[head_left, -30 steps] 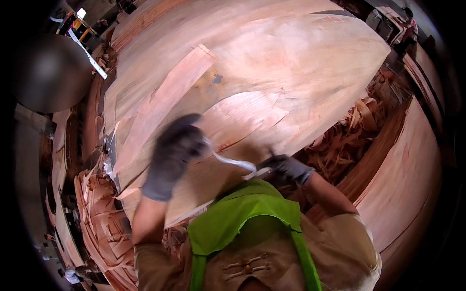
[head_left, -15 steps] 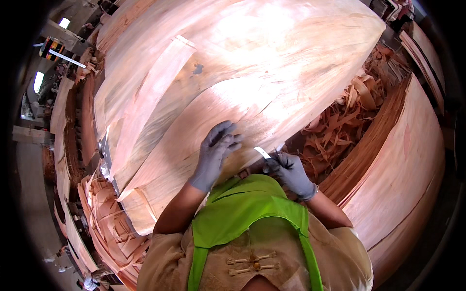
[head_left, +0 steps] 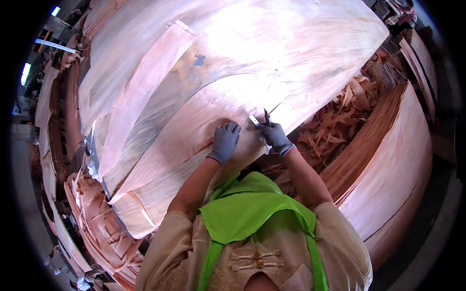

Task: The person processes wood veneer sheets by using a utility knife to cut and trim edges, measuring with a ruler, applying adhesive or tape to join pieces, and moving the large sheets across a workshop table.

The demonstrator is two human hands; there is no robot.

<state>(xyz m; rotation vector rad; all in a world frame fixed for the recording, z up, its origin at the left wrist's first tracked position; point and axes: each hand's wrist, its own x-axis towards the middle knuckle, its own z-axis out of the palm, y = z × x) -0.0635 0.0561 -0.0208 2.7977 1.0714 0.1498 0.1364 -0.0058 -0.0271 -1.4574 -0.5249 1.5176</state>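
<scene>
A large pale pink wood veneer sheet (head_left: 189, 121) lies on top of a stack in front of me, with a darker gap along its grain. My left hand (head_left: 225, 141), in a grey glove, is down on this sheet beside the gap. Its fingers are curled in and seem to grip the veneer's edge. To its right my gloved right hand (head_left: 275, 137) is closed on a thin dark tool (head_left: 267, 117), whose kind I cannot make out. A short white strip (head_left: 254, 121) sticks out from the same fingers, over the veneer.
A narrow loose veneer strip (head_left: 145, 87) lies across the stack at left. Torn veneer scraps (head_left: 335, 126) heap up beyond the stack's right edge, and more scraps (head_left: 102, 223) lie at lower left. Another veneer stack (head_left: 388, 174) stands at right.
Both hands have moved forward over the sheet. My left hand has come down and curled its fingers, which were spread before. My right hand has carried the tool and white strip up onto the veneer.
</scene>
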